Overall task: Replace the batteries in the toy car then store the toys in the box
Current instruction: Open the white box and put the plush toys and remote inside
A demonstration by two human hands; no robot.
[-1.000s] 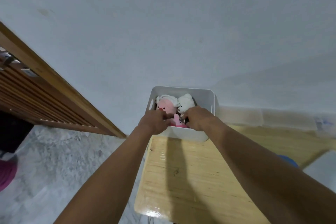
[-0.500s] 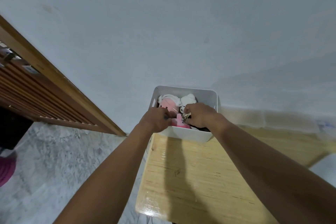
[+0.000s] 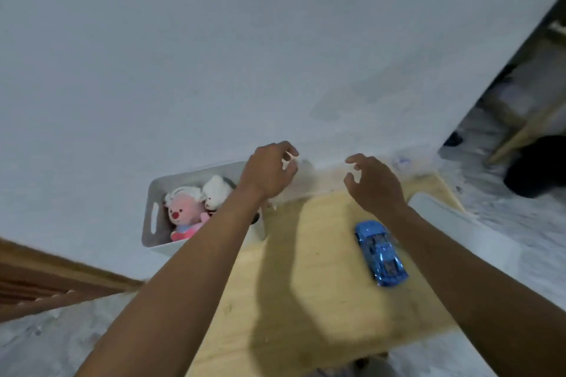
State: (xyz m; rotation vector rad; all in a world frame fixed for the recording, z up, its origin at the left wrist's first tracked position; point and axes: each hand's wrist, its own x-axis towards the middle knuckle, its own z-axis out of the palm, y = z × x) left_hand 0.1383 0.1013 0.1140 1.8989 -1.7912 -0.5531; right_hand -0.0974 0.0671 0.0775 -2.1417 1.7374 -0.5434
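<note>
White box (image 3: 155, 193), hands (image 3: 269, 171) now outside it

One white box (image 3: 153, 217) toward eight o'clock in the view. Holds two plush toys: one pink plush toy (image 3: 183, 214), one white plush toy (image 3: 216, 190). One blue toy car (image 3: 381, 252) toward four o'clock. One wooden table (image 3: 306, 285). Two hands: left hand (image 3: 268, 173), right hand (image 3: 375, 185).

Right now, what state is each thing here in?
Box: open-topped, upright, toys inside.
Pink plush: in the box, face up.
White plush: in the box, beside it.
Car: upright on the table, outside the box.
Right grip: open, empty.
Left grip: curled, hold unclear.
</note>
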